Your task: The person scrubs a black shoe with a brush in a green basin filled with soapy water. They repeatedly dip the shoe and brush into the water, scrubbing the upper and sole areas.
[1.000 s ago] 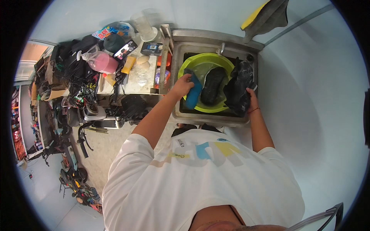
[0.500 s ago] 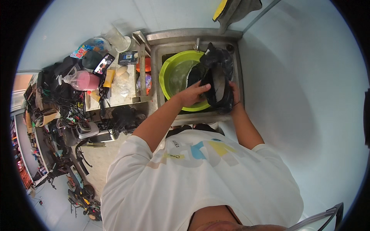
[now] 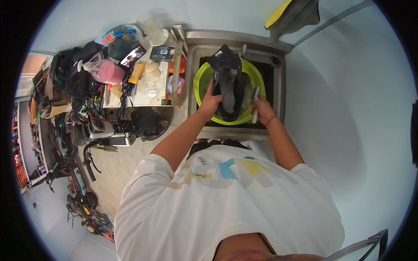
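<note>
Black shoe point(image 3: 228, 80) is over the lime basin point(image 3: 197, 85), at your left hand point(image 3: 210, 104), whose fingers curl around its side; your right hand point(image 3: 264, 111) wraps a brush point(image 3: 255, 94), bristles off the shoe, scrubbing apparently not under way.

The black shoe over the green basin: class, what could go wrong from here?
The black shoe looks shiny, perhaps wet, and only the left hand grips it, so it might slip into the green basin.
The right hand holds a brush close to the basin's right rim; its bristles could flick drops about.
A phone lies on the cluttered table beside the sink, where stray splashes might reach it.
</note>
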Available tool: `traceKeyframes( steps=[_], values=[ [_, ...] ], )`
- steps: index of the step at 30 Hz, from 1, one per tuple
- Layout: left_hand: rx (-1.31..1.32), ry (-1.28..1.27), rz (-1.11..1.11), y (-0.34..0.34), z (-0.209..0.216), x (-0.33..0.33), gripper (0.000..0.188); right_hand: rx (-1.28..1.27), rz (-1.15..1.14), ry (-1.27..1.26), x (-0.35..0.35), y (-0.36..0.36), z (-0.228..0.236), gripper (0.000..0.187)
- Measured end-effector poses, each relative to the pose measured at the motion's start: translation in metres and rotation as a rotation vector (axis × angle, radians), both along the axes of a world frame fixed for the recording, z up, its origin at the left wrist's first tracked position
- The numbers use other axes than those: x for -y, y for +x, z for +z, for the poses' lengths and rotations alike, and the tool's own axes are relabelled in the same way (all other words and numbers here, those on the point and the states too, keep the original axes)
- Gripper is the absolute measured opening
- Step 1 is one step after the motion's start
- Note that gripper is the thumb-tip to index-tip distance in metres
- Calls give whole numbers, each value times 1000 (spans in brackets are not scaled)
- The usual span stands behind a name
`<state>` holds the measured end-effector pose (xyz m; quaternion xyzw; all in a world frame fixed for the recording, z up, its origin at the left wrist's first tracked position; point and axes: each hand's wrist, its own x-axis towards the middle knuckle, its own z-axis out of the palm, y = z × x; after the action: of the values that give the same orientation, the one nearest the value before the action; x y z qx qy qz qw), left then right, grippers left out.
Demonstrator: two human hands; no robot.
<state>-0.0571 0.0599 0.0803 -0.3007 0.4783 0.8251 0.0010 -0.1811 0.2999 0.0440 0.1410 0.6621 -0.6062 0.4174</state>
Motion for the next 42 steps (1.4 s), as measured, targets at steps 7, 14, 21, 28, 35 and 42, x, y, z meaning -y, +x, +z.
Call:
traceKeyframes(
  steps=[7,14,21,28,35,42],
  values=[
    [27,-90,35,13,-47,19,98,-1256,541,118,46,43,113,50],
    [154,-702,-226,-5,-1,-18,88,-1190,564,565,117,12,54,23],
    [185,-816,-323,-7,-11,-8,94,-1045,586,337,113,-6,18,19],
    [145,-802,-352,3,-32,2,94,-1071,620,248,111,12,2,27],
    [157,-791,-323,-3,-41,17,93,-1032,462,76,112,34,-13,20],
    [37,-929,-245,-19,-83,22,87,-1001,461,131,120,32,15,26]
  ],
)
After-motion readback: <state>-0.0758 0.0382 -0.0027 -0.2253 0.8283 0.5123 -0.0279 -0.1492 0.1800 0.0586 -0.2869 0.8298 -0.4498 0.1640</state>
